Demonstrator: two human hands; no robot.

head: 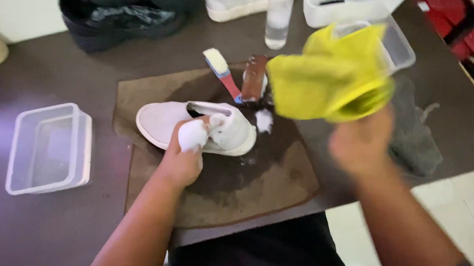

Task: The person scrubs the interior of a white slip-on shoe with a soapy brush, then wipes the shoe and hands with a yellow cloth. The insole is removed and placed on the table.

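The left hand (pixel 181 159), foamy, grips the white shoe (pixel 196 127) on the wet brown mat (pixel 280 173), while the right hand (pixel 360 144) holds the yellow cloth (pixel 329 81) bunched above; wiping should go gently with the shoe steady.

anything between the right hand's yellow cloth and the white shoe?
Nothing visible. The right hand holds the yellow cloth raised above the dark table, beside the white slip-on shoe. The left hand, foam on its fingers, grips the shoe's heel side.
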